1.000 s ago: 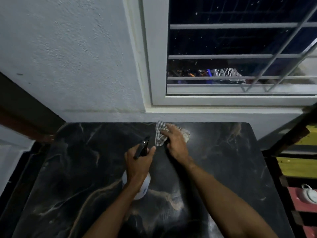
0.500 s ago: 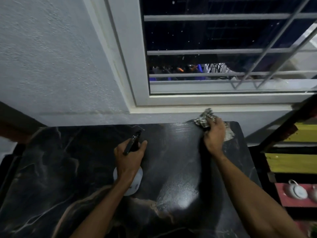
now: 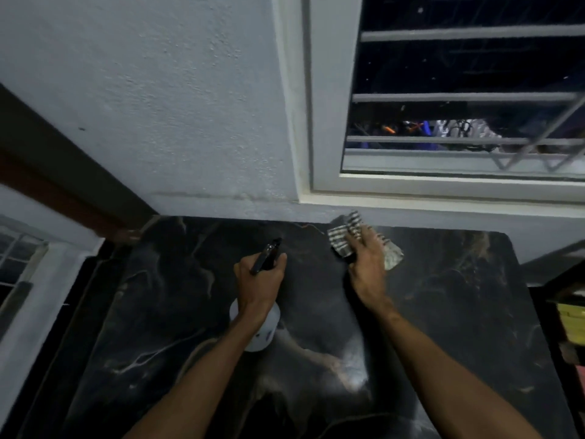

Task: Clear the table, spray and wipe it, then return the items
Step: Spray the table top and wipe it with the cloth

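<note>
A black marble table (image 3: 459,312) with pale veins fills the lower view. My left hand (image 3: 258,283) grips the neck of a white spray bottle (image 3: 259,339) with a black trigger head, held just above the table's middle. My right hand (image 3: 367,264) presses a checked cloth (image 3: 342,239) flat on the tabletop near the far edge, fingers spread over it. Part of the cloth is hidden under the hand.
A white wall (image 3: 158,106) and a barred window (image 3: 459,99) stand right behind the table. A rack with yellow and red shelves (image 3: 569,321) is at the right edge. A dark wooden rail (image 3: 57,191) runs down at the left.
My right hand has slid the cloth along the far edge, first right to the corner, then back leftward. The left hand with the bottle has stayed about where it was.
</note>
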Action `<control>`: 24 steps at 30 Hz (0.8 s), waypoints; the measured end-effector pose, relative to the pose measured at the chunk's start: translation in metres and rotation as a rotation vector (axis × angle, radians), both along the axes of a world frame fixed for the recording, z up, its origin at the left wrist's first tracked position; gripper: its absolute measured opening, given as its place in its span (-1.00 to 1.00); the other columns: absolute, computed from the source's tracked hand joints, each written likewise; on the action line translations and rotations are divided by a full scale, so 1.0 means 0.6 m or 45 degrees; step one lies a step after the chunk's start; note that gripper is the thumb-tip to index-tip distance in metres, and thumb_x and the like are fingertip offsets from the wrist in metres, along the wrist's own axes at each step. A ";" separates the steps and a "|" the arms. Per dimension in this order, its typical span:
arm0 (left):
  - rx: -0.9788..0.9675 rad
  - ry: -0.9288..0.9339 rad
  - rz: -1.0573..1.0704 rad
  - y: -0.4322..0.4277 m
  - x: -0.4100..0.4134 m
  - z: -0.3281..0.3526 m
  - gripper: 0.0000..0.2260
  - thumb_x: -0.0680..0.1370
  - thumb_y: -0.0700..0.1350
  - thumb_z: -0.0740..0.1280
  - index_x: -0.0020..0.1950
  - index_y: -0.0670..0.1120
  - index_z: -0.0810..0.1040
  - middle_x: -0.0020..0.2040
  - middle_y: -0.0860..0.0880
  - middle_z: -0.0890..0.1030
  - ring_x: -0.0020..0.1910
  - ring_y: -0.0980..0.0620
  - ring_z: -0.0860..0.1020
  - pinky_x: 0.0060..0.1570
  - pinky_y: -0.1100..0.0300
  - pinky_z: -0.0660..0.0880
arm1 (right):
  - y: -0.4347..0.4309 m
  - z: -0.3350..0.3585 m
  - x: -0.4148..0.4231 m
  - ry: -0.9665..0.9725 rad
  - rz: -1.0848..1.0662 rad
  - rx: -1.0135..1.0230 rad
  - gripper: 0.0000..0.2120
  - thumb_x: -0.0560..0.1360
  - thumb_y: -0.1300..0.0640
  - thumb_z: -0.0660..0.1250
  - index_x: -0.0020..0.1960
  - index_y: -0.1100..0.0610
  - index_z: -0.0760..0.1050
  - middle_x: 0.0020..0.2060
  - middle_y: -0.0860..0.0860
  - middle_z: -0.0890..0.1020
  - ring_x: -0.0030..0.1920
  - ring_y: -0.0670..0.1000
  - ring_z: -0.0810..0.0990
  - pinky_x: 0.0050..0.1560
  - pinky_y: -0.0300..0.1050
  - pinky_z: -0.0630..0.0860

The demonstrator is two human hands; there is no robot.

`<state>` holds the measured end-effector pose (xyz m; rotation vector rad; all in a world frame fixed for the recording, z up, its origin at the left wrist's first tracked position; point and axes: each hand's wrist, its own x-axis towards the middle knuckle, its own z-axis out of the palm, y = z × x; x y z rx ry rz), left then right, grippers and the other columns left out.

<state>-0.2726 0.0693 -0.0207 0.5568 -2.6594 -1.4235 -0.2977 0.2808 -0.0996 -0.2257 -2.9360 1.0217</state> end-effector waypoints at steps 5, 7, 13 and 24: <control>-0.052 0.057 0.103 -0.109 -0.006 0.008 -0.60 0.50 -0.09 0.50 -0.49 -0.01 0.43 -0.52 0.10 0.48 -0.46 0.14 0.50 -0.21 0.13 0.50 | -0.102 0.007 -0.024 -0.010 -0.050 -0.093 -0.34 0.29 0.50 0.25 0.37 0.20 0.53 0.48 0.24 0.39 0.49 0.26 0.33 0.56 0.11 0.20; -0.048 0.078 0.135 -0.164 -0.008 0.011 -0.62 0.49 -0.07 0.51 -0.46 0.04 0.46 -0.49 0.16 0.49 -0.42 0.19 0.51 -0.11 0.12 0.52 | -0.158 0.014 -0.028 -0.025 -0.115 -0.068 -0.32 0.31 0.50 0.25 0.40 0.18 0.49 0.51 0.23 0.34 0.51 0.26 0.30 0.56 0.12 0.19; -0.033 0.062 0.162 -0.314 -0.013 0.012 -0.65 0.48 -0.03 0.51 -0.48 -0.06 0.54 -0.55 0.20 0.46 -0.42 0.30 0.52 -0.20 0.22 0.45 | -0.360 0.020 -0.058 -0.016 0.091 -0.061 -0.45 0.45 0.42 0.24 0.42 0.17 0.48 0.53 0.21 0.31 0.54 0.23 0.26 0.60 0.09 0.14; 0.009 0.089 0.304 -0.566 0.022 -0.015 -0.63 0.45 0.01 0.53 -0.45 -0.09 0.49 -0.45 -0.01 0.59 -0.36 -0.04 0.60 -0.24 0.11 0.51 | -0.698 0.010 -0.155 -0.001 0.481 0.081 -0.54 0.52 0.25 0.31 0.42 0.15 0.48 0.52 0.22 0.33 0.53 0.25 0.27 0.58 0.13 0.13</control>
